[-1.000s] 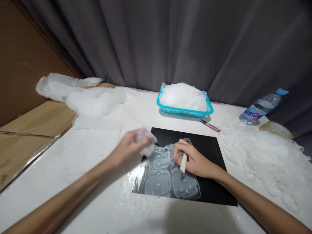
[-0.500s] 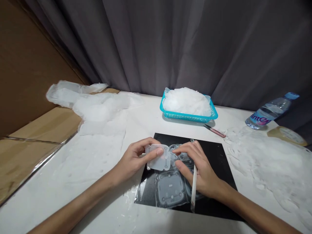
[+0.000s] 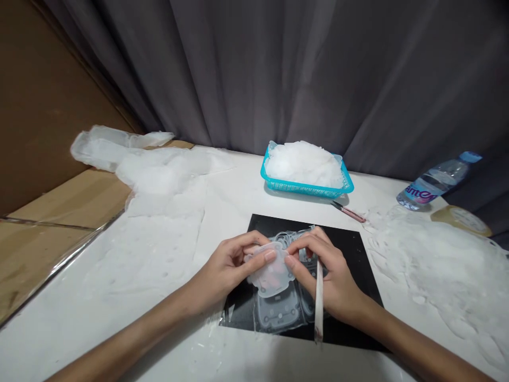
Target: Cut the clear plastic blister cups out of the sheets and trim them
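Observation:
My left hand [image 3: 234, 265] pinches a thin translucent plastic piece [image 3: 274, 276] with rounded corners, thumb on top. At the right edge of that piece, the thumb and index finger of my right hand [image 3: 322, 265] are pressed together. A slim white stick-like tool [image 3: 319, 307] is tucked in the same hand, its lower end pointing towards me. Below both hands lies a clear plastic sheet with moulded rounded shapes [image 3: 278, 310], on a black mat [image 3: 350, 297]. My fingers and the held piece cover part of the sheet.
A blue basket [image 3: 306, 189] heaped with translucent pieces stands behind the mat, with pink-handled snips [image 3: 350, 213] before it. Plastic sheets lie left [image 3: 159, 233] and right [image 3: 437, 265]. A water bottle [image 3: 437, 183] and a tape roll [image 3: 461, 218] are at the right.
The held piece has tilted and moved slightly right and down. My right hand's fingers, apart before, have closed at its edge. The view has shifted slightly.

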### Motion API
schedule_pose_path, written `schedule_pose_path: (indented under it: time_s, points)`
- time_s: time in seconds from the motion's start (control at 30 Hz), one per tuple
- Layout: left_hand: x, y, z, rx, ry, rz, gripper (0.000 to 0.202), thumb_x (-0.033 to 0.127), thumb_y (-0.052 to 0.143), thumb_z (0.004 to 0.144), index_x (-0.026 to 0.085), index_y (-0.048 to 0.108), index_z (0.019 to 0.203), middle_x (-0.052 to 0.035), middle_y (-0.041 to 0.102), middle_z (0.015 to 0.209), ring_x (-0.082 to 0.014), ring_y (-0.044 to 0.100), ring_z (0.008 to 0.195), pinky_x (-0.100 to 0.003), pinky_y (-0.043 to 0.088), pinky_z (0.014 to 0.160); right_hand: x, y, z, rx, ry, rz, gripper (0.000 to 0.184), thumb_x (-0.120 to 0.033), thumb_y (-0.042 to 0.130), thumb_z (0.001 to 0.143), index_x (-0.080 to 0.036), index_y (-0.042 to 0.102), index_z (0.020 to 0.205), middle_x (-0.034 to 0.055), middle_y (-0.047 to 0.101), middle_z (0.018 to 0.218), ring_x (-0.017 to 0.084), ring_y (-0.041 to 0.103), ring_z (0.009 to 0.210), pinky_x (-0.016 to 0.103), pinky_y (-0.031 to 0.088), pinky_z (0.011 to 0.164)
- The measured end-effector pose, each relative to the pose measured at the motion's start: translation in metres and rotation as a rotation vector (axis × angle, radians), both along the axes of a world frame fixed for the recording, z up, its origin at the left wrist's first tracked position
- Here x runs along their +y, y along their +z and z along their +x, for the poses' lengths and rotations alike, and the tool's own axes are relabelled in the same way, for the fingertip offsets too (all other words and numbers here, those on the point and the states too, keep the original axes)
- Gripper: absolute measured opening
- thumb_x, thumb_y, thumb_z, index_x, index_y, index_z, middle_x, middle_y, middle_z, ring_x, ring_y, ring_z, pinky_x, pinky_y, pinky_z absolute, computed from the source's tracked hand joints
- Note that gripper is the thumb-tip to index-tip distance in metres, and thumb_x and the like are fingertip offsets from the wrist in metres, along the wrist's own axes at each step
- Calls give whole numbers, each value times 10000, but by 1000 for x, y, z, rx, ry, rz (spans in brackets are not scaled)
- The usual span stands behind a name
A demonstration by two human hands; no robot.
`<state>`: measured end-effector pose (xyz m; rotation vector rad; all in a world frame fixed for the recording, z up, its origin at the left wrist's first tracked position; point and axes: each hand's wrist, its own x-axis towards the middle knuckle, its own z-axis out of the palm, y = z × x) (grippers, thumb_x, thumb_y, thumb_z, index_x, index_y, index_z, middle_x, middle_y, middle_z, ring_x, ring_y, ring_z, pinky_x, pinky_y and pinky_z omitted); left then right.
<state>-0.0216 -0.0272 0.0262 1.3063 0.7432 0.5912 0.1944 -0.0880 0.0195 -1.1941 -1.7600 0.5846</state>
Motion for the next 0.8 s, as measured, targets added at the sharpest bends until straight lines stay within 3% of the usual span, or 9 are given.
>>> schedule_pose_path:
  time_s: [0.4, 0.47, 0.57, 0.67, 0.8]
  points:
    - [-2, 5, 7, -60, -30, -132, 309, 468, 668, 988, 162, 711, 991, -42, 718, 813, -152, 699, 711, -234, 567, 665, 7, 0, 9, 9, -19, -78, 74, -287, 626, 1005, -254, 689, 985, 19, 634, 838, 203, 528, 812, 357, 434, 742]
    - [-3, 4, 8, -86, -7, -180, 330, 484, 661, 988, 158, 706, 975, -41, 707, 816, -151, 692, 734, -230, 575, 682, 13, -1, 16, 0, -41, -76, 103, -310, 603, 1020, -248, 683, 1005, 24, 625, 855, 201, 529, 804, 356, 437, 746]
    - [-3, 2, 9, -120, 3, -256, 454, 576, 558, 1015, 145, 699, 1017, -90, 743, 878, -197, 724, 795, -309, 611, 775, 25, -4, 38, -68, -51, -90, 135, -349, 597, 1024, -237, 664, 1057, 34, 618, 891, 209, 545, 834, 361, 442, 771]
    - [-3, 0, 9, -153, -26, -297, 600, 663, 431, 1027, 122, 689, 1066, -153, 778, 934, -245, 756, 812, -389, 622, 826, 35, -6, 68, -211, 46, -212, 172, -405, 643, 1000, -235, 655, 1018, 34, 608, 903, 222, 556, 892, 359, 443, 796]
    - [-1, -2, 9, -165, -40, -306, 649, 689, 378, 1028, 118, 683, 1085, -168, 791, 977, -252, 770, 827, -393, 623, 838, 43, -8, 97, -356, 254, -333, 353, -500, 820, 843, -241, 645, 1006, 19, 565, 954, 223, 545, 935, 348, 449, 837]
